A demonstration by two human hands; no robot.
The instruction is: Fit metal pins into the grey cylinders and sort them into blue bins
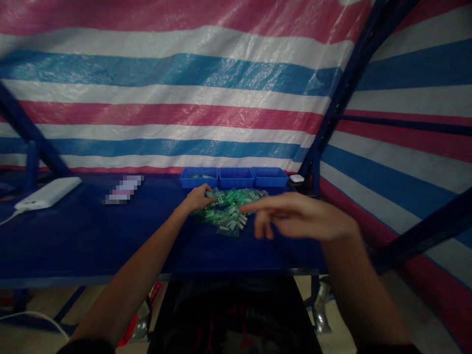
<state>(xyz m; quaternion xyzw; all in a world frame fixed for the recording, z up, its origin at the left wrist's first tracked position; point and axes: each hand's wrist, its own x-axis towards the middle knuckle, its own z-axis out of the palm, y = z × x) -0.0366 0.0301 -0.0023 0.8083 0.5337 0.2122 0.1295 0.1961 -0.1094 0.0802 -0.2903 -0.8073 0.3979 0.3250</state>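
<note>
A pile of small clear-and-green plastic packets point(236, 197), with thin metal-looking pieces among them, lies on the blue table. At its left edge is my left hand point(198, 198), thumb and forefinger apart and touching the packets; its other fingers are hidden. My right hand point(298, 216) hovers over the pile's right side, slightly blurred. Its forefinger stretches left across the packets while the other fingers bend down loosely, and I see nothing held in it. Behind the pile stand three blue trays in a row: the left tray point(186, 183) holds a few packets, beside the middle tray point(236, 183) and the right tray point(271, 182).
A white power bank point(51, 192) with a cable and a blurred-out phone point(124, 189) lie on the left of the table point(92, 241). A small white case point(296, 178) sits beside the right tray. Striped sheeting point(165, 93) and blue metal posts point(332, 103) enclose the table.
</note>
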